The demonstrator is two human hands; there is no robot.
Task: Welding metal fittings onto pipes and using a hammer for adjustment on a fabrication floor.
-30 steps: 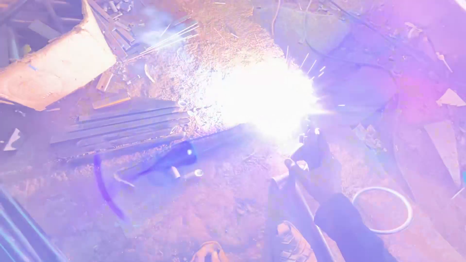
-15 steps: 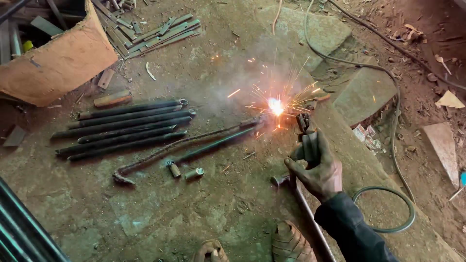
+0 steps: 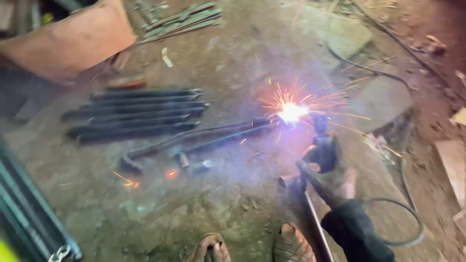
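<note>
Sparks now burst wider than half a second ago, and the right hand has stayed put, its grip closed around the welding holder.

That holder points up toward twelve o'clock, its tip at the bright arc. The arc sits at the right end of a long rod on the floor; the rod's long axis runs from about eight o'clock to two o'clock, ending in a hook at lower left.

Glare hides the joint itself, and motion blur softens the fingers. No left hand is in view. Two feet are cut off by the bottom edge.

At ten o'clock of the rod lies a row of dark bars, laid side by side. A cable loops at four o'clock of the hand. A thin rod slants under the wrist. Flat strips lie at the top, beside a tan box at top left.
</note>
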